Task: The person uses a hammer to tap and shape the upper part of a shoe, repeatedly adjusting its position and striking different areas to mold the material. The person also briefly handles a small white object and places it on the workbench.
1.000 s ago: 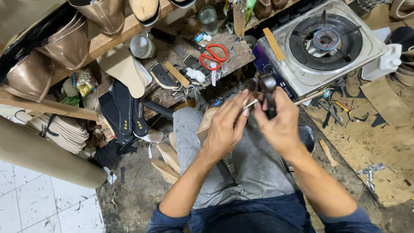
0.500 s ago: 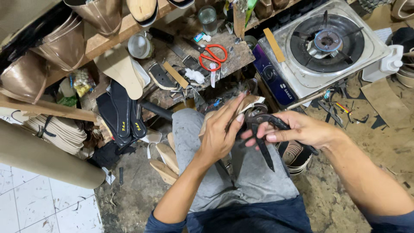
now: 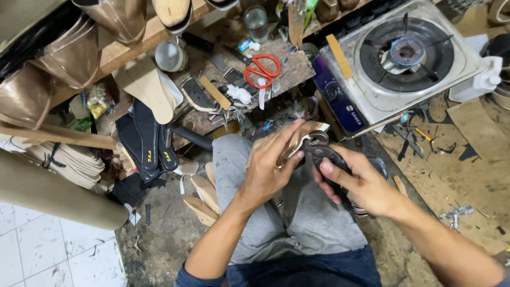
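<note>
My left hand grips a tan shoe piece held over my lap, fingers wrapped across its top. My right hand is closed round the dark handles of metal pincers, whose round jaws bite the edge of the shoe piece. Both hands sit close together above my grey trousers. The underside of the shoe piece is hidden by my left hand.
A small wooden bench ahead carries red-handled scissors, a glass jar and scraps. A gas stove stands at the right. Black insoles and pale soles lie left of my knees; cardboard covers the floor right.
My right hand has swung the pincers from a downward-hanging position up against the shoe piece's edge. My left hand has stayed on the shoe piece, shifting slightly.
</note>
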